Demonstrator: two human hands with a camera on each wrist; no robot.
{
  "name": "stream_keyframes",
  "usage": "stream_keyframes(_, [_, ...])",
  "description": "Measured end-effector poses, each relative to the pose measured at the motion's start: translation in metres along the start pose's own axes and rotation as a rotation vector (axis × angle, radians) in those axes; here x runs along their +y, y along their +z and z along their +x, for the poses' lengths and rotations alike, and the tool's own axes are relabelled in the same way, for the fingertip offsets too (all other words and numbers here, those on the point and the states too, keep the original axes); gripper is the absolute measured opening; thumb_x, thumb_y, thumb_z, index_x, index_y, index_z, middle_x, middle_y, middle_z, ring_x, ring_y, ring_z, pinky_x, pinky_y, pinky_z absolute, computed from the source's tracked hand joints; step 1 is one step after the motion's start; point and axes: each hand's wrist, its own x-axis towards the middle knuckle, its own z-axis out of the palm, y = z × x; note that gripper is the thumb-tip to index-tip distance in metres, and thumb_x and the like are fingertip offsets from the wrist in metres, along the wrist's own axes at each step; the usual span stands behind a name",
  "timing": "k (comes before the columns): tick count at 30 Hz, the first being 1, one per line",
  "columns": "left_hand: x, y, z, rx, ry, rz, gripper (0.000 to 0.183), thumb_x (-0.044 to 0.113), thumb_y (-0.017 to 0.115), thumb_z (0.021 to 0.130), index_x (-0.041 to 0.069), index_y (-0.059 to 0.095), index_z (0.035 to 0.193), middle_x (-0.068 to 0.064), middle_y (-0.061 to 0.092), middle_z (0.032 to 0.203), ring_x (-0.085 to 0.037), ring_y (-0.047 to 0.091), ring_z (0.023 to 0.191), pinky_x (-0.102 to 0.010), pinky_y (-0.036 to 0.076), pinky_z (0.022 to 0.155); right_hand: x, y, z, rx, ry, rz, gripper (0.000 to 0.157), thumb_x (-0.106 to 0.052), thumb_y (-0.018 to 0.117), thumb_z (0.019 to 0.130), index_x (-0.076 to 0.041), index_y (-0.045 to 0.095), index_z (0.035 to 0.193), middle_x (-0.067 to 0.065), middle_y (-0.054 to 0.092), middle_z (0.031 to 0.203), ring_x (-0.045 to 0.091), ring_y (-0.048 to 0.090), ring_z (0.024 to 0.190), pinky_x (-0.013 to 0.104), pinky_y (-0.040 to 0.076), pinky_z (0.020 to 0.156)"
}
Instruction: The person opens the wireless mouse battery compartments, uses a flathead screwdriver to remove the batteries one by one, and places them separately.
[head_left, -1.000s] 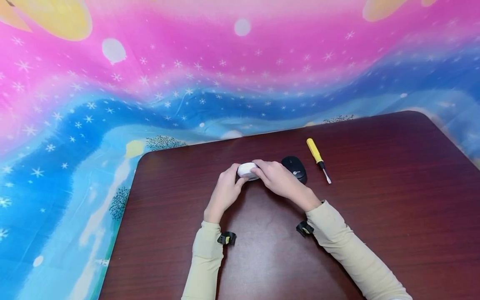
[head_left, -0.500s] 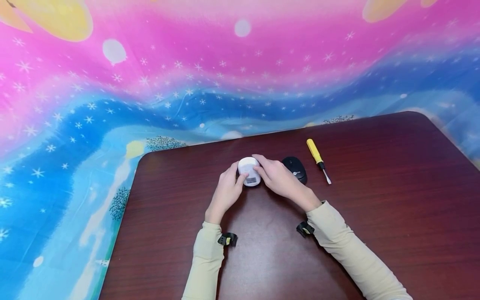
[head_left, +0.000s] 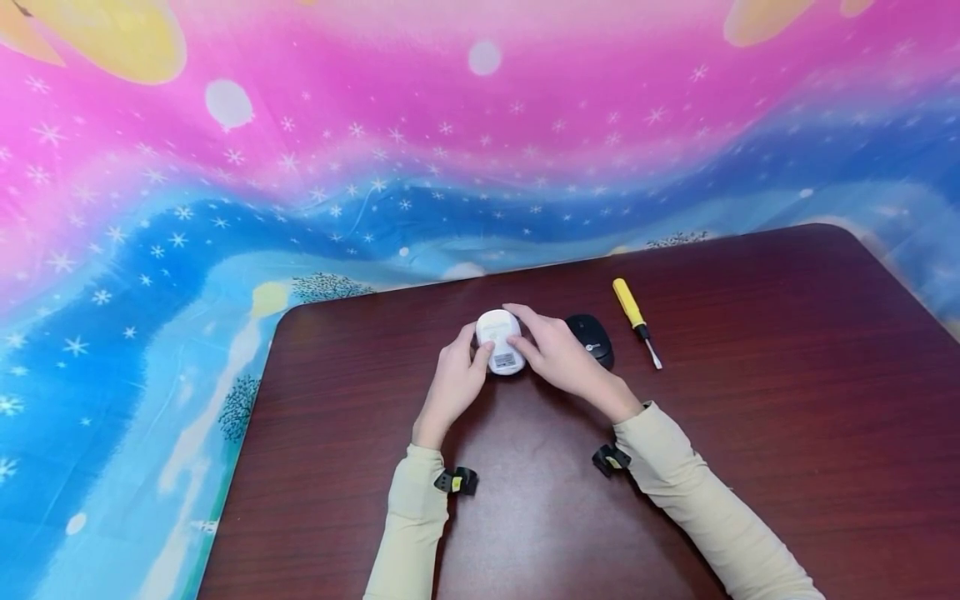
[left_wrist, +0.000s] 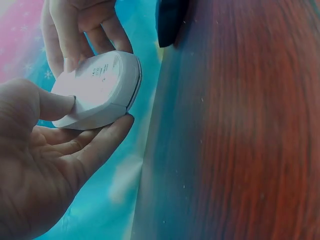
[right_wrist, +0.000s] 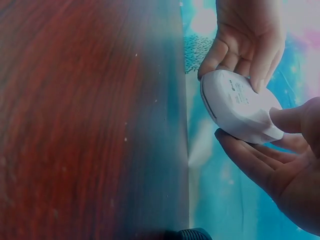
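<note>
A white computer mouse (head_left: 497, 323) is held up between both hands over the far part of the table. Its flat underside, with a small printed label, faces the person. My left hand (head_left: 454, 377) grips the left side, thumb pressed on the underside and fingers along the edge. From the right, my right hand (head_left: 564, 360) grips it likewise. In the left wrist view, fingertips support the rim of the mouse (left_wrist: 95, 90) and a dark seam runs along its end. The right wrist view shows printed text on the underside of the mouse (right_wrist: 240, 107).
A black mouse (head_left: 591, 335) lies just beyond the right hand, partly covered by it. Farther right is a screwdriver (head_left: 630, 305) with a yellow handle, its tip toward the person. Behind the dark wooden table (head_left: 787, 375) hangs a colourful cloth (head_left: 420, 208).
The white mouse has turned in the hands, from edge-on to its underside facing the person. Both hands have kept their grip with small finger shifts. The black mouse and screwdriver stay put.
</note>
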Motion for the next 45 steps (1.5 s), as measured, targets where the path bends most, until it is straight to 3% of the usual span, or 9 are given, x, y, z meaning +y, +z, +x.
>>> stream_keyframes(3, [0.0013,0.0008,0.0001,-0.007,-0.029,-0.057,0.035,0.013,0.058,0.106,-0.002,0.055,0.139,-0.008,0.064,0.085,-0.019,0.062,0.073,-0.034,0.053,0.068,-0.0002,-0.0007,0.0004,0.006,0.026,0.046,0.047,-0.005,0.064,0.102,0.001,0.051,0.147,0.019,0.07,0.109,0.025,0.07,0.085,0.041,0.057,0.073])
stream_keyframes(11, [0.0035,0.0033,-0.0004,0.007,-0.098,-0.222,0.033,0.012,0.056,0.107,0.001,0.055,0.138,-0.014,0.068,0.1,-0.02,0.067,0.085,-0.033,0.057,0.072,-0.0057,-0.0057,0.001,-0.004,0.143,0.198,0.049,-0.007,0.067,0.101,-0.005,0.052,0.148,0.015,0.069,0.114,0.025,0.071,0.092,0.042,0.058,0.077])
stream_keyframes(21, [0.0054,0.0036,0.0,0.009,-0.085,-0.194,0.035,0.009,0.055,0.106,0.001,0.055,0.14,-0.016,0.068,0.107,-0.023,0.066,0.091,-0.036,0.054,0.079,-0.0092,-0.0069,0.0028,-0.014,0.241,0.283,0.048,-0.008,0.068,0.1,-0.005,0.054,0.146,0.015,0.069,0.114,0.023,0.071,0.091,0.037,0.056,0.074])
stream_keyframes(25, [0.0051,0.0048,0.0004,-0.002,-0.1,-0.214,0.036,0.011,0.056,0.106,0.002,0.055,0.141,-0.014,0.067,0.104,-0.021,0.065,0.087,-0.034,0.054,0.075,-0.0078,-0.0064,0.0026,-0.013,0.264,0.298,0.049,-0.008,0.068,0.099,-0.004,0.053,0.146,0.015,0.069,0.115,0.023,0.071,0.092,0.037,0.056,0.075])
stream_keyframes(31, [0.0065,0.006,0.0006,0.004,-0.112,-0.21,0.035,0.013,0.057,0.105,0.002,0.056,0.138,-0.011,0.066,0.099,-0.016,0.062,0.08,-0.031,0.05,0.072,-0.0045,-0.0051,0.0025,-0.01,0.27,0.296,0.049,-0.007,0.07,0.098,-0.003,0.054,0.145,0.015,0.069,0.114,0.023,0.072,0.092,0.038,0.057,0.076])
stream_keyframes(45, [0.0072,0.0053,0.0004,-0.016,-0.116,-0.268,0.035,0.012,0.058,0.104,0.001,0.057,0.138,-0.013,0.069,0.103,-0.017,0.067,0.082,-0.03,0.056,0.071,-0.0059,-0.0041,0.0024,0.011,0.265,0.253,0.046,-0.006,0.071,0.097,-0.001,0.058,0.141,0.015,0.072,0.108,0.022,0.071,0.089,0.037,0.055,0.077])
